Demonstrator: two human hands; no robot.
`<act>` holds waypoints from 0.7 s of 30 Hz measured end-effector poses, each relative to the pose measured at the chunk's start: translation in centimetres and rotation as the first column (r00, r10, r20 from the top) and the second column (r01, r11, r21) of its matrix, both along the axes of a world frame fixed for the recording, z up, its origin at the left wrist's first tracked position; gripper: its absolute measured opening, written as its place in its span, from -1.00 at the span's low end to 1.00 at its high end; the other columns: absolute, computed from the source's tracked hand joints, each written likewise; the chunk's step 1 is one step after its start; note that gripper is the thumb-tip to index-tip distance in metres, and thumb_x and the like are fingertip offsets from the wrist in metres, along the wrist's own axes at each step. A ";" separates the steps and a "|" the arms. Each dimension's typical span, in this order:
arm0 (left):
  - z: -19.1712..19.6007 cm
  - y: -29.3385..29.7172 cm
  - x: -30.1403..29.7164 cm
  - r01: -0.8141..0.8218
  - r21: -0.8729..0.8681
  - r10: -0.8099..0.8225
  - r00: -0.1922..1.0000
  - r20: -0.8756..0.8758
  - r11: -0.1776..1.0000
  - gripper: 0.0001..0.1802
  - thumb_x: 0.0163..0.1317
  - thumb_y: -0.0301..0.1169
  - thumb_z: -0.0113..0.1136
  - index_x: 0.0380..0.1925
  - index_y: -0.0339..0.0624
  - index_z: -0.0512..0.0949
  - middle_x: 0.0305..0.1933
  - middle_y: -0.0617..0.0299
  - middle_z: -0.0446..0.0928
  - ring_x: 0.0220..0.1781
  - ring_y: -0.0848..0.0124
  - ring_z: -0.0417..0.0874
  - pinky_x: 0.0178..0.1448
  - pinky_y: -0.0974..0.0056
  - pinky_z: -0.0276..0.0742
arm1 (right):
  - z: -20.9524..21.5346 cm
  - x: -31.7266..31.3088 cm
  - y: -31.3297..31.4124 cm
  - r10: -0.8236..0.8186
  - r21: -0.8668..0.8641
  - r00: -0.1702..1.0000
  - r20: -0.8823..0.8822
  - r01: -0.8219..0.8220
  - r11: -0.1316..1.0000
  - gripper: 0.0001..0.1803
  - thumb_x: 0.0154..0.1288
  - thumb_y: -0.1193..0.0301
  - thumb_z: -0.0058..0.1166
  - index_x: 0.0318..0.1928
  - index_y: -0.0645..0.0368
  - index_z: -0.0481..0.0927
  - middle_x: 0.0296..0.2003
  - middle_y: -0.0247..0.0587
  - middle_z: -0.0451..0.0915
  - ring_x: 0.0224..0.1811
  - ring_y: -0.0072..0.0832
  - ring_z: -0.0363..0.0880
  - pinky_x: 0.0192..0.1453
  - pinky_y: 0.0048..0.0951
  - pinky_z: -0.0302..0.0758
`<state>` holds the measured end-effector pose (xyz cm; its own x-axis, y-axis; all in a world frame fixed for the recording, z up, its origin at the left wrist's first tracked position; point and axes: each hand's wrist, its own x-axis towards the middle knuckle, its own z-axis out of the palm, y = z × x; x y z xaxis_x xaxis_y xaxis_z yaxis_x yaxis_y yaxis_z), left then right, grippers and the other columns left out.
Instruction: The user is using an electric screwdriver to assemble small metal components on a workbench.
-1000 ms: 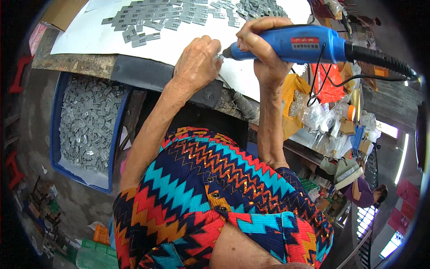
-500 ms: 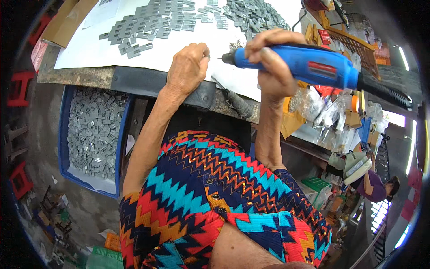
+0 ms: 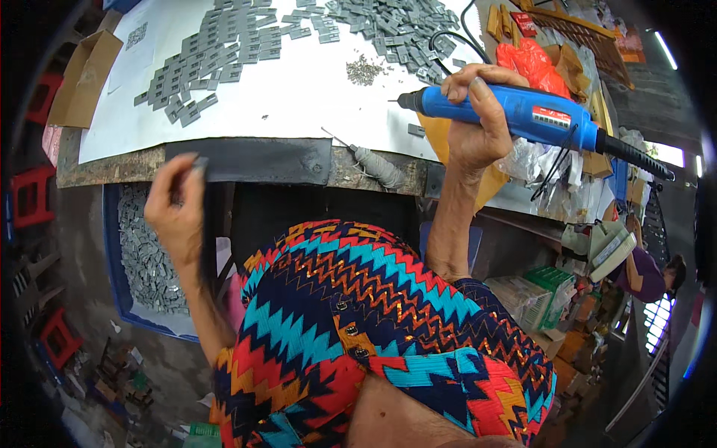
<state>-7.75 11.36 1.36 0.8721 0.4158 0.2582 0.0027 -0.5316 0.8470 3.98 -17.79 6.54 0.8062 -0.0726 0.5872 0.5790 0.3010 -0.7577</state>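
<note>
My left hand (image 3: 178, 209) is over the table's front edge, above the blue bin (image 3: 116, 246). Its thumb and index finger pinch a small grey plastic piece (image 3: 200, 162). In my right hand (image 3: 482, 119), over the right part of the table, is a blue corded electric screwdriver (image 3: 530, 112). Its thin bit points left, apart from any piece. Many grey pieces (image 3: 153, 261) like the pinched one fill the bin. On the white sheet (image 3: 299, 97), more grey pieces (image 3: 231, 45) are spread in overlapping rows, beside a loose heap (image 3: 403, 30).
A small pile of tiny bits (image 3: 364, 71) lies mid-sheet. A thin rod with a wrapped handle (image 3: 377, 166) rests at the table's front edge. A cardboard box (image 3: 86, 78) stands at the left. Plastic bags (image 3: 530, 63) crowd the right. Another person (image 3: 648, 272) is at the far right.
My left hand has moved left and down from the screwdriver's tip to above the bin, with the small piece. The screwdriver has moved slightly right in my right hand. The view has shifted.
</note>
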 end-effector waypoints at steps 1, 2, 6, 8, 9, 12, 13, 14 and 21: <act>-0.5 1.3 -1.2 -0.048 -0.003 0.048 0.999 -0.009 0.999 -0.84 0.05 -0.55 0.15 -0.31 -0.25 0.54 -0.41 0.33 0.51 -0.40 0.60 0.44 -0.29 0.50 0.36 | -0.1 0.1 -0.2 -0.032 0.003 0.999 0.004 0.032 0.999 -0.76 0.01 0.61 -0.08 -0.22 0.30 0.37 -0.41 0.04 0.48 -0.50 -0.41 0.41 -0.32 -0.30 0.41; -1.3 2.9 -2.4 -0.095 0.023 0.096 0.994 -0.047 0.995 -0.84 0.07 -0.54 0.14 -0.30 -0.26 0.54 -0.39 0.33 0.51 -0.38 0.59 0.45 -0.26 0.49 0.37 | -0.1 0.3 -0.4 -0.054 0.027 0.999 0.002 0.054 0.998 -0.76 0.02 0.60 -0.07 -0.22 0.31 0.37 -0.42 0.04 0.49 -0.51 -0.41 0.41 -0.33 -0.30 0.42; -4.2 8.8 -8.2 -0.246 0.150 0.266 0.954 -0.139 0.958 -0.84 0.11 -0.52 0.10 -0.28 -0.28 0.54 -0.36 0.31 0.51 -0.33 0.57 0.45 -0.22 0.48 0.37 | -0.1 1.0 -0.9 -0.064 0.004 0.998 0.022 0.064 0.998 -0.77 0.02 0.61 -0.07 -0.23 0.33 0.36 -0.45 0.03 0.48 -0.51 -0.41 0.42 -0.32 -0.31 0.43; -6.6 11.9 -10.2 -0.323 0.130 0.343 0.921 -0.186 0.938 -0.82 0.13 -0.51 0.08 -0.25 -0.30 0.53 -0.36 0.29 0.51 -0.32 0.56 0.46 -0.21 0.45 0.38 | 0.1 1.0 -0.8 -0.083 0.023 0.996 0.040 0.083 0.996 -0.77 0.02 0.61 -0.07 -0.23 0.33 0.37 -0.45 0.03 0.48 -0.51 -0.41 0.43 -0.32 -0.31 0.43; -7.3 12.6 -11.7 -0.344 0.134 0.366 0.908 -0.206 0.929 -0.82 0.13 -0.51 0.08 -0.25 -0.30 0.53 -0.36 0.29 0.51 -0.32 0.56 0.46 -0.21 0.45 0.38 | -0.4 1.5 0.2 -0.065 0.034 0.997 0.036 0.064 0.997 -0.77 0.02 0.61 -0.07 -0.23 0.33 0.37 -0.46 0.03 0.48 -0.51 -0.41 0.43 -0.32 -0.31 0.43; -7.9 13.2 -12.0 -0.388 0.217 0.428 0.884 -0.186 0.896 -0.80 0.13 -0.50 0.07 -0.23 -0.31 0.53 -0.35 0.26 0.52 -0.32 0.53 0.47 -0.20 0.43 0.38 | -0.6 1.4 0.3 -0.091 0.003 0.996 0.007 0.091 0.996 -0.78 0.02 0.61 -0.06 -0.24 0.33 0.37 -0.47 0.02 0.48 -0.52 -0.42 0.42 -0.32 -0.31 0.43; -7.9 13.1 -12.0 -0.416 0.205 0.454 0.869 -0.197 0.886 -0.80 0.14 -0.50 0.07 -0.23 -0.31 0.53 -0.34 0.25 0.53 -0.31 0.52 0.48 -0.19 0.42 0.39 | -0.6 1.5 0.4 -0.091 0.002 0.996 0.008 0.091 0.996 -0.78 0.02 0.61 -0.06 -0.24 0.33 0.37 -0.47 0.02 0.48 -0.52 -0.42 0.42 -0.32 -0.31 0.43; -7.8 13.0 -11.9 -0.444 0.193 0.479 0.852 -0.210 0.875 -0.79 0.14 -0.49 0.07 -0.22 -0.32 0.53 -0.33 0.24 0.54 -0.31 0.50 0.49 -0.18 0.41 0.40 | -0.8 1.5 0.4 -0.101 -0.009 0.995 0.009 0.101 0.995 -0.79 0.02 0.61 -0.06 -0.25 0.33 0.37 -0.47 0.01 0.48 -0.53 -0.42 0.42 -0.32 -0.32 0.43; -2.3 5.3 -5.6 -0.323 0.155 0.327 0.945 0.002 0.934 -0.84 0.14 -0.57 0.06 -0.27 -0.29 0.55 -0.33 0.25 0.55 -0.29 0.52 0.50 -0.21 0.45 0.40 | -1.2 1.8 0.6 -0.163 -0.039 0.987 -0.014 0.162 0.986 -0.80 0.01 0.60 -0.04 -0.27 0.35 0.39 -0.51 -0.01 0.47 -0.54 -0.42 0.41 -0.35 -0.37 0.42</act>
<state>-13.33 16.61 -0.97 0.7024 0.6354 0.3207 0.2161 -0.6197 0.7545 5.80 -17.20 5.39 0.7956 -0.1817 0.5779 0.6044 0.1748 -0.7772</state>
